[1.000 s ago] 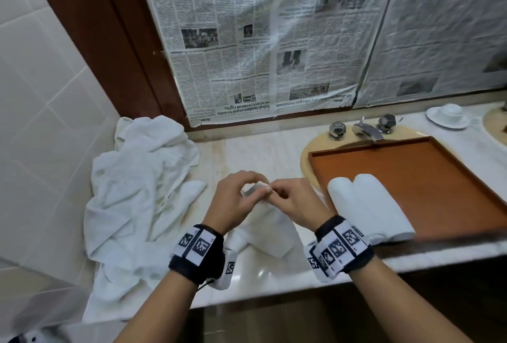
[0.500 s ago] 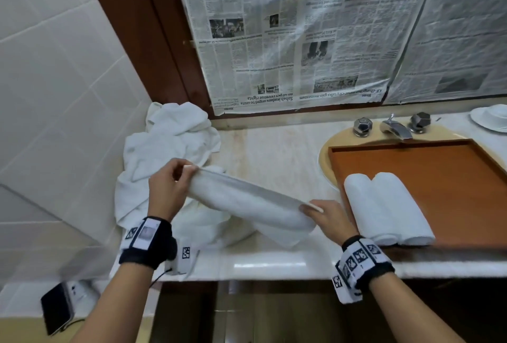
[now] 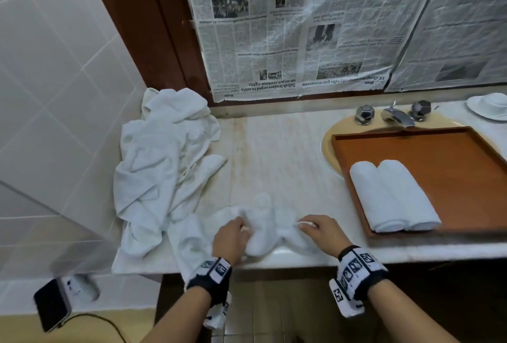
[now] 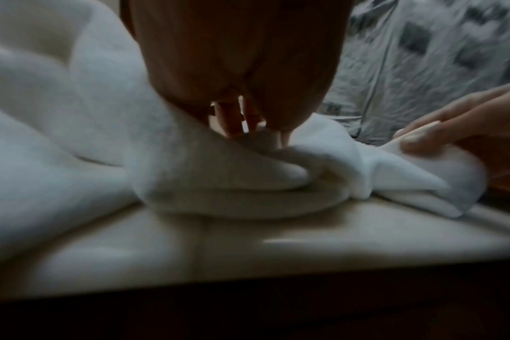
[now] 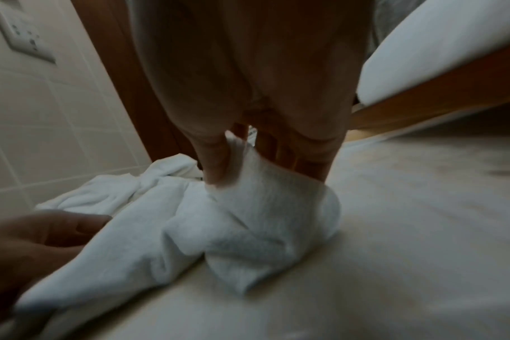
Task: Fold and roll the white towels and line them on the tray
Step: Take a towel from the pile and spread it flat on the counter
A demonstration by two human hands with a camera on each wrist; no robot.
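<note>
A small white towel (image 3: pixel 270 228) lies bunched on the marble counter near its front edge. My left hand (image 3: pixel 233 235) pinches its left corner, and my right hand (image 3: pixel 319 230) pinches its right corner. The left wrist view shows the towel (image 4: pixel 233 184) sagging in folds between both hands. In the right wrist view, thumb and fingers clamp a raised corner of the towel (image 5: pixel 256 218). Two rolled white towels (image 3: pixel 392 196) lie side by side at the left end of the brown wooden tray (image 3: pixel 452 167).
A heap of loose white towels (image 3: pixel 162 167) covers the counter's left end against the tiled wall. The tray sits over a sink with a faucet (image 3: pixel 397 116) behind it. A white dish (image 3: pixel 491 105) stands far right. A phone (image 3: pixel 52 304) rests low left.
Both hands held the towel stretched out in the air, apart. They have dropped to the counter's front edge and come closer together, so the towel now lies bunched between them.
</note>
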